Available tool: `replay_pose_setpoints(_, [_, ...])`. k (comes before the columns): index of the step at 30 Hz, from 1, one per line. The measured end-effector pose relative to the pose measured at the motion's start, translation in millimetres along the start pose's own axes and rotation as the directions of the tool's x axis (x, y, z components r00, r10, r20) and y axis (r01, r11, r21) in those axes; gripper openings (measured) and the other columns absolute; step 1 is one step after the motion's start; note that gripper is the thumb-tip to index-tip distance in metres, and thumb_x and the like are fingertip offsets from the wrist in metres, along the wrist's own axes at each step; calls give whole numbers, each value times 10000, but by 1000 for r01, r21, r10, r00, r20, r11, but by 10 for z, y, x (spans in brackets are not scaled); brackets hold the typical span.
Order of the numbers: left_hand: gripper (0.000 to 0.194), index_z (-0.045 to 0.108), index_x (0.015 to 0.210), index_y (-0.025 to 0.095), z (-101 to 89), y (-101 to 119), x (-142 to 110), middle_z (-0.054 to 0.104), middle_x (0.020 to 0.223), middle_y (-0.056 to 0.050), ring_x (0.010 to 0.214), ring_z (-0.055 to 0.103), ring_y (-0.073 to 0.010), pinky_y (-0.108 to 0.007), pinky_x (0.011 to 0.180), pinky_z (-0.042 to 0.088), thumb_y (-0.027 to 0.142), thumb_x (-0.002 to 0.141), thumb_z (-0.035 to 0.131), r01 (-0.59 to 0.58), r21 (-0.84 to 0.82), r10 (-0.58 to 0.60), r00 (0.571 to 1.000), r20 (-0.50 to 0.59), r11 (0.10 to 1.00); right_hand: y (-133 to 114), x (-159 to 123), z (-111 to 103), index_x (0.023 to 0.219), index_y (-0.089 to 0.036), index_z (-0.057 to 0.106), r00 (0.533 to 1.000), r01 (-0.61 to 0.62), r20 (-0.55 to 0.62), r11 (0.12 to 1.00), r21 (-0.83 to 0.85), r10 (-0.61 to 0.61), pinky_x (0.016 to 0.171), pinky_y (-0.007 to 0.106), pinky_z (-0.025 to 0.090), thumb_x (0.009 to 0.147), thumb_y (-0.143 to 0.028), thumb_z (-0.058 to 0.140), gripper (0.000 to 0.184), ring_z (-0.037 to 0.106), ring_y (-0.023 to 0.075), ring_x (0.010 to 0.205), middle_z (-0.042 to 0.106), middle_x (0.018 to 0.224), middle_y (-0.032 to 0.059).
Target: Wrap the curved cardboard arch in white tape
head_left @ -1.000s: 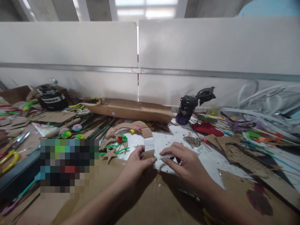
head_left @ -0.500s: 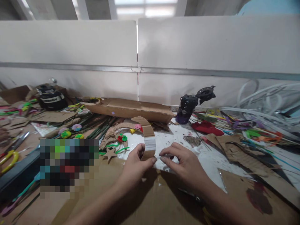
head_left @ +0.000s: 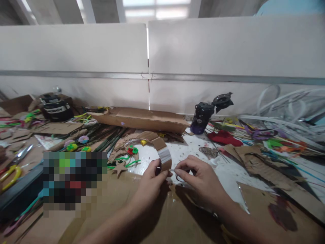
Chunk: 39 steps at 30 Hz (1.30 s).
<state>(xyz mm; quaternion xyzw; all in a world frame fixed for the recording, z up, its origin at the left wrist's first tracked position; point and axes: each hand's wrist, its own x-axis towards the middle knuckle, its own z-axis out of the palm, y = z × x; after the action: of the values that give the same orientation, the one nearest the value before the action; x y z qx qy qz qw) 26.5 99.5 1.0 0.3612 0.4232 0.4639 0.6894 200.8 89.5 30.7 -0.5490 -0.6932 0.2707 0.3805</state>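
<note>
left hand [head_left: 152, 178] grips a curved cardboard strip [head_left: 154, 143], one white band [head_left: 164, 156] already on it, while right hand [head_left: 200, 178] pinches a thin white strip [head_left: 172, 170] beside its end.

Curved cardboard strip [head_left: 164, 156] now tilted further clockwise

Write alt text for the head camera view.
Two bare hands meet at a curved cardboard strip banded with white tape: the left hand grips its end, and the right hand pinches something small beside it. Around them lie cardboard scraps, green stems, yellow-handled scissors and a dark bottle.
</note>
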Motion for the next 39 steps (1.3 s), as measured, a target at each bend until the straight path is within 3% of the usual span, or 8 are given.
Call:
replay_pose_setpoints(4, [246,654,843,196,-29,-31,25,604,755,-2,667,537,-148,-258,610,397,219,698,851,-97,116,100,995,-19,989,-37,-18,32,776,-231,762,1000,-17,4,1000,-20,17,753,337,441,893,-247,687,140,645,219,809,689,824,27])
replay_pose_setpoints(7, [250,596,757,199,-32,-28,23,547,683,21,628,498,-138,-266,597,381,224,706,839,-109,192,112,994,-8,975,-47,-22,51,777,-236,764,999,-32,-4,999,-31,32,757,339,444,891,-220,680,143,652,220,814,696,829,27])
replay_pose_setpoints(18, [216,646,748,193,-13,-5,-2,590,711,-11,656,507,-162,-276,600,383,256,709,849,-127,201,125,992,25,971,-17,-26,71,810,-243,770,999,-46,-22,998,-42,46,765,346,465,896,-214,685,124,663,220,831,703,853,29])
replay_pose_setpoints(24, [177,658,757,184,-7,9,-1,606,724,-31,684,516,-178,-292,622,396,269,721,809,-144,311,146,989,19,940,-49,-14,63,808,-230,772,997,-72,-24,996,-54,71,762,341,459,893,-196,695,120,666,218,833,702,854,28])
replay_pose_setpoints(39, [223,656,799,192,-28,-43,15,592,768,-26,689,528,-163,-290,633,405,314,756,838,-114,242,105,993,50,964,-47,-6,43,753,-229,742,997,-57,-48,993,-104,53,724,330,450,865,-164,669,149,667,214,783,711,819,25])
